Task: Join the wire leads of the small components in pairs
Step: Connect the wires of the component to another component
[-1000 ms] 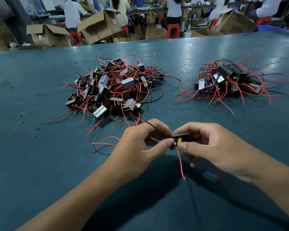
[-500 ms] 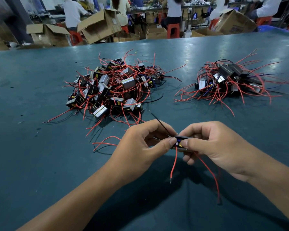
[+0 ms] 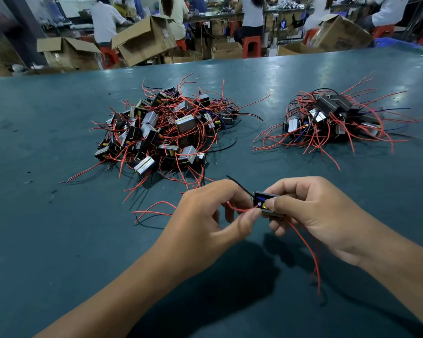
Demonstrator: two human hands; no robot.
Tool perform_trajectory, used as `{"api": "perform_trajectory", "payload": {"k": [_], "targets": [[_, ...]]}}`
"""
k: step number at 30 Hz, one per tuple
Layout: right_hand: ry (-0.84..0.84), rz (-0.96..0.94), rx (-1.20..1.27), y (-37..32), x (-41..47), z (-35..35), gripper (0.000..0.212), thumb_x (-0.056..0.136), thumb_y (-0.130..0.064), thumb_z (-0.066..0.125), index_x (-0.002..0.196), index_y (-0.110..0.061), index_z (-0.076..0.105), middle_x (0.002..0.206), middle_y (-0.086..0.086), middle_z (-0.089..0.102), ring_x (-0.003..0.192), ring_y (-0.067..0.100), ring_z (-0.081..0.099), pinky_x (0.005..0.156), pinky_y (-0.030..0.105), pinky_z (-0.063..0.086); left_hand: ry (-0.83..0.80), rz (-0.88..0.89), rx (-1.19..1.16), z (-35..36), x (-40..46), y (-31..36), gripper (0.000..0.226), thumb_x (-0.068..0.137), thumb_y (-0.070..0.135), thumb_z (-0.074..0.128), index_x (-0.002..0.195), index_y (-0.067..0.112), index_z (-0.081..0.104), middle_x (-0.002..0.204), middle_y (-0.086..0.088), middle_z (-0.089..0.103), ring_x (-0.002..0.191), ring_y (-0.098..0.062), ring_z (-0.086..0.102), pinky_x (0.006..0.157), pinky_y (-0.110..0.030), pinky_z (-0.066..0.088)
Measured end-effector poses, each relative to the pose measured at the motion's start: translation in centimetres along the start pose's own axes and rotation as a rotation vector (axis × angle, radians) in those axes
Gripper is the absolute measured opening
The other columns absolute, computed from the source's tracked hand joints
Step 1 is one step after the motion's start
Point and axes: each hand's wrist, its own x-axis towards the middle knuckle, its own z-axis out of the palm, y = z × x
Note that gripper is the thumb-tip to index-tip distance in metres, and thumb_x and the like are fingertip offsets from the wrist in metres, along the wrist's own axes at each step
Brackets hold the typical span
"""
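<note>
Component (image 3: 265, 203) — small, black-bodied, with blue and yellow showing on its face — is held above the near middle of the teal table (image 3: 47, 240), gripped by the right hand (image 3: 310, 215); the left hand (image 3: 205, 220) pinches its red lead (image 3: 239, 209); a black lead (image 3: 238, 185) juts up-left; open cardboard boxes (image 3: 144, 40) beyond the far edge — contents unseen.

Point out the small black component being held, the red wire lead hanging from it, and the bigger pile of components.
Small black boxy component (image 3: 264, 203), head view: its blue-and-yellow front face.
Long red wire lead (image 3: 310, 254), head view: mid-length of the hanging stretch.
Larger left pile of red-wired components (image 3: 166, 132), head view: the heap's middle.
</note>
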Motion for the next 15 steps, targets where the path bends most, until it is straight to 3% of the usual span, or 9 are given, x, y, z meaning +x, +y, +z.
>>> {"api": "perform_trajectory", "payload": {"k": [3,8,12,15], "targets": [[0.003,0.017,0.017,0.1,0.1,0.0,0.007,0.088,-0.002,0.064,0.087,0.001,0.070,0.070,0.009,0.069,0.055,0.018,0.063,0.050,0.021,0.051,0.019,-0.058,-0.021,-0.3,0.0,-0.3,0.009,0.089,0.027,0.071,0.082,0.025,0.065,0.074,0.009,0.062,0.055,-0.017,0.050,0.050,-0.037,0.042],[0.005,0.058,0.021,0.0,0.3,-0.2,0.008,0.089,-0.001,0.063,0.086,-0.001,0.070,0.072,0.009,0.070,0.055,0.019,0.063,0.049,0.022,0.051,0.004,-0.084,-0.048,-0.8,0.1,-0.4,0.014,0.088,0.037,0.066,0.081,0.024,0.066,0.076,0.003,0.064,0.053,-0.031,0.052,0.049,-0.044,0.042],[0.011,0.064,-0.082,-0.1,0.5,-1.0,0.012,0.090,-0.001,0.061,0.083,-0.002,0.070,0.068,0.008,0.068,0.054,0.018,0.058,0.047,0.023,0.048,0.065,-0.094,-0.050,-2.0,0.5,-0.6,0.014,0.088,0.036,0.066,0.082,0.023,0.068,0.073,0.001,0.064,0.054,-0.030,0.054,0.049,-0.040,0.044],[0.012,0.085,-0.182,-0.1,0.7,-1.8,0.015,0.089,-0.005,0.061,0.079,-0.006,0.072,0.062,0.005,0.065,0.051,0.014,0.051,0.046,0.023,0.042,0.140,-0.073,-0.088,-3.5,0.8,-0.8,0.008,0.090,0.022,0.070,0.082,0.020,0.069,0.071,0.000,0.063,0.053,-0.016,0.052,0.049,-0.024,0.041]]}}
